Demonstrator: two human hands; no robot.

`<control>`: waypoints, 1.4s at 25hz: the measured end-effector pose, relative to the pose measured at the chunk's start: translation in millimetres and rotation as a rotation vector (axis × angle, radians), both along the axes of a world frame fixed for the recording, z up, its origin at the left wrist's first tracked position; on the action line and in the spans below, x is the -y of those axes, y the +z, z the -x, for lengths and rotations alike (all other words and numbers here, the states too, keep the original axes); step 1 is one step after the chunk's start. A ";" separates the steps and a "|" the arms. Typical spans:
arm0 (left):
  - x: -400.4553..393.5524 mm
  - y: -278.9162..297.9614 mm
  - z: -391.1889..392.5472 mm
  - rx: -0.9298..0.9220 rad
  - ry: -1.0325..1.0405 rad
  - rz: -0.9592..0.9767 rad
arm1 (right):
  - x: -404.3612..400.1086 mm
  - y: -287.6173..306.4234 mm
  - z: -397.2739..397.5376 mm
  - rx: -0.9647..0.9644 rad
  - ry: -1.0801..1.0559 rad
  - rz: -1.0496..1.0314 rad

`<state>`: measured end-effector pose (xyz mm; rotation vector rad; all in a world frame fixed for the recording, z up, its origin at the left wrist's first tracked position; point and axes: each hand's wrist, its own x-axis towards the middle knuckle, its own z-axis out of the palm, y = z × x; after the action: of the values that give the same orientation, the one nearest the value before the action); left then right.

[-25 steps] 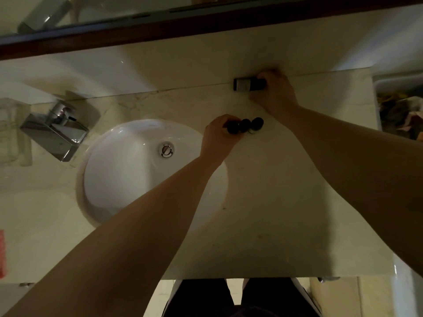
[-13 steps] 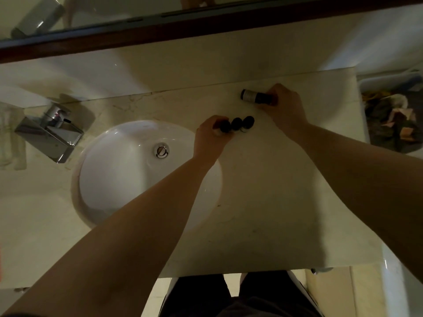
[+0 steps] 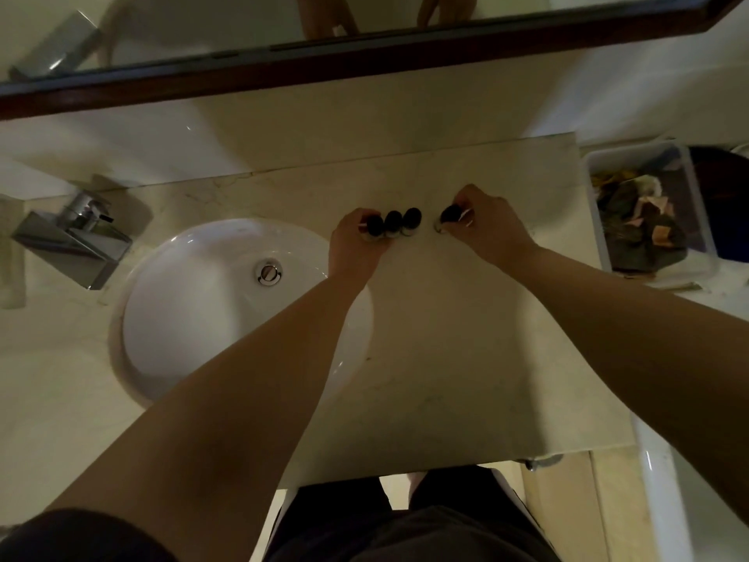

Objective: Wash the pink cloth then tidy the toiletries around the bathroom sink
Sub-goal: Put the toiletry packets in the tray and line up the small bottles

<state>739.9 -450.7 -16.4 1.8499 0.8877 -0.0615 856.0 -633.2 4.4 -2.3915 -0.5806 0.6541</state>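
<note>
At centre frame our left hand (image 3: 352, 242) curls its fingers round the leftmost of three dark-capped bottles (image 3: 392, 223) standing in a row on the counter (image 3: 466, 358), right of the sink (image 3: 194, 318). Our right hand (image 3: 488, 225) pinches a fourth bottle (image 3: 450, 215), tilted, just beside them.

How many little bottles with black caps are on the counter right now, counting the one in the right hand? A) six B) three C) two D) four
D: three black-capped bottles stand in a row by the left hand, and the right hand holds a fourth bottle just beside them on the counter.
</note>
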 end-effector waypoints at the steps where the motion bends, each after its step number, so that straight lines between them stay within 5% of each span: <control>1: -0.1 -1.7 0.1 0.004 0.006 0.002 | -2.1 -3.3 3.2 -0.003 -0.013 -0.018; 12: -0.6 -13.5 -6.6 0.035 -0.027 -0.051 | -28.0 -27.5 8.5 -0.078 -0.103 -0.029; 23: -9.1 -17.3 -16.7 0.047 -0.112 -0.042 | -43.5 -30.7 3.1 -0.082 0.088 0.084; 35: 0.3 42.2 13.3 0.047 -0.106 -0.030 | -29.6 35.9 25.4 -0.023 0.220 0.052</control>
<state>726.7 -451.0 25.8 1.9176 0.7618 -0.0701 830.6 -603.6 40.3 -2.3845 -0.8348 0.7984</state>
